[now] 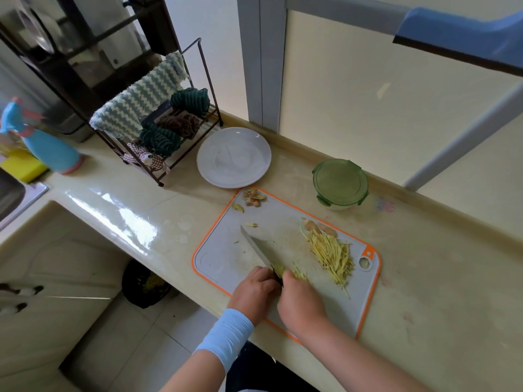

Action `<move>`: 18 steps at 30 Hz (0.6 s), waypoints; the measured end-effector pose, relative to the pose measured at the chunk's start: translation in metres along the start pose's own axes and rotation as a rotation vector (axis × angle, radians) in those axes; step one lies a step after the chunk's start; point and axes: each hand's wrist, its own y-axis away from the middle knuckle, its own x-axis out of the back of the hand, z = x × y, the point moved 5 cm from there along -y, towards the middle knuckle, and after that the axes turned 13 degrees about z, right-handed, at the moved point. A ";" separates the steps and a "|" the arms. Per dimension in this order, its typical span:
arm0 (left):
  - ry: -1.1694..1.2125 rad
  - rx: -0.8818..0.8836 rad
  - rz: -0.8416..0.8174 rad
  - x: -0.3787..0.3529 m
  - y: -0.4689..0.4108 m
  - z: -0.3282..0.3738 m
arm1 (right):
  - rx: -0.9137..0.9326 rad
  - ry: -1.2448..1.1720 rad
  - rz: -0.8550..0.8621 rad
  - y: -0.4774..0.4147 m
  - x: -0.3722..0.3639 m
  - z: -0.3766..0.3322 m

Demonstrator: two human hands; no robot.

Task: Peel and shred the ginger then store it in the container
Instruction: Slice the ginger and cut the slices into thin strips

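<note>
counter [119,210]: glossy stone | cutting board [226,258]: matt plastic | knife [259,248]: metal | plate [206,165]: glossy | towel [135,103]: cloth

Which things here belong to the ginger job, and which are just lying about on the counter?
In the job:
knife, gripped by the right hand
ginger shreds
cutting board
peel scraps
green-lidded container, lid on

Lying about:
white plate
hanging cloths
blue spray bottle
yellow sponge
</note>
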 end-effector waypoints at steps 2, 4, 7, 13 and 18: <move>-0.015 0.039 -0.030 -0.002 -0.001 -0.005 | 0.001 -0.007 -0.007 -0.002 0.000 -0.001; -0.025 0.054 -0.024 0.000 -0.002 -0.003 | 0.008 -0.013 -0.003 -0.002 0.003 0.000; -0.020 0.048 0.019 0.006 -0.003 0.002 | 0.021 -0.010 0.007 0.005 0.006 0.007; -0.055 0.013 0.060 0.007 -0.006 0.006 | 0.036 0.081 -0.008 0.030 0.008 0.026; -0.047 0.016 0.074 0.007 -0.004 0.006 | 0.033 0.054 -0.026 0.016 0.001 0.011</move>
